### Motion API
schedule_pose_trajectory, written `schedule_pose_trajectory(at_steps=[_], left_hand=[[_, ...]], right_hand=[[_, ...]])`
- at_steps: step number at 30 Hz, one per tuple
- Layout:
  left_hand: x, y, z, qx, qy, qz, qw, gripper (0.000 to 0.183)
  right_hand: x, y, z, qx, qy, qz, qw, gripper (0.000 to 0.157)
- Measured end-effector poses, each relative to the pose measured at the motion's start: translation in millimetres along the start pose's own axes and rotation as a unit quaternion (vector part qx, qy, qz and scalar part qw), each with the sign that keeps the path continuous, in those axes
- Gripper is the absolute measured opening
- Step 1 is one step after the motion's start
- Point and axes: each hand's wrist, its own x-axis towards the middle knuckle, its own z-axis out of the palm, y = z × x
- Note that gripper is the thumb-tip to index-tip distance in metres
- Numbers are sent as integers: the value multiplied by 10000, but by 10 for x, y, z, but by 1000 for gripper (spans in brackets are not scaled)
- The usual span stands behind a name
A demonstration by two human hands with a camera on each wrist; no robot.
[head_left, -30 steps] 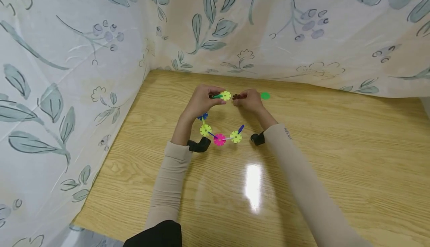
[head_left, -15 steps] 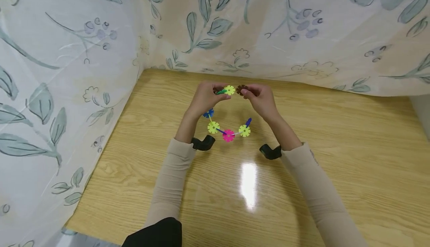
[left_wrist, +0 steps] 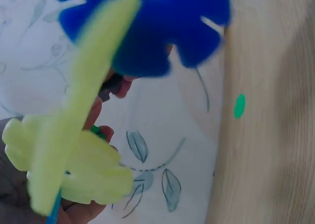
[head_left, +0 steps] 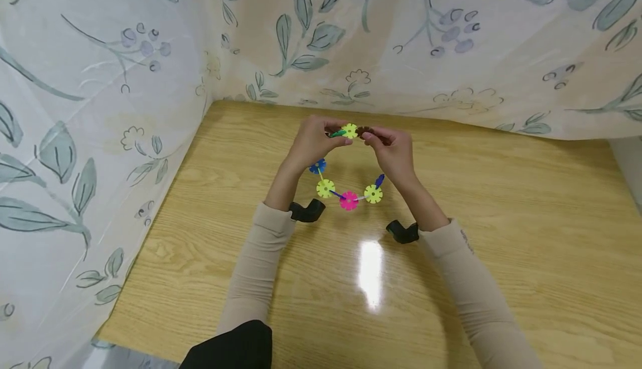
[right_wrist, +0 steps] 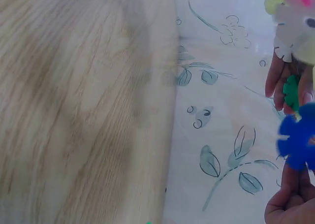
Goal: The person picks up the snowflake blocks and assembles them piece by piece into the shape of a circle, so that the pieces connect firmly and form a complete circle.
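My left hand (head_left: 312,145) pinches a green notched snowflake disc (head_left: 338,133), with a yellow disc (head_left: 349,130) slotted at its end. Between the fingertips of my right hand (head_left: 397,154) is a brown snowflake disc (head_left: 364,131), its edge right at the yellow one. Below, a joined chain of discs hangs in a curve. It shows a blue disc (head_left: 317,166), a second yellow disc (head_left: 325,189), a pink disc (head_left: 349,200), a white disc seen edge-on and a dark blue disc (head_left: 379,181) at the free end. Chain discs loom close in the left wrist view.
A loose green disc (left_wrist: 239,106) lies on the wooden table (head_left: 225,246). Floral cloth (head_left: 331,34) hangs along the back and left side of the table. Black wrist mounts (head_left: 307,211) stick out below both forearms.
Both hands have lifted slightly, the left shifting rightward with the hanging chain. My right hand has come up from beside the loose green disc, bringing the brown disc to the yellow disc's edge.
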Motion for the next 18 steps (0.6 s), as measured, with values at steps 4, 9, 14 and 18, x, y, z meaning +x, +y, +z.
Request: schedule_pose_trajectory(at_steps=[4,9,14,18], left_hand=[[-3,30,38,8,-11,57,10000,35],[1,73,110,-55,51,81,9999,33],[34,88,194,-204,84,44,9997,32],[57,115,224,105,-31,-34,9999,34]], right_hand=[[-19,-1,-20,-164,-9,-10,9999,23],[-33,-18,-71,-354,-92,54,9993,23],[-23,-11,-140,-128,-233,227,9994,24],[-2,1,-182,-79,-339,468,9983,25]])
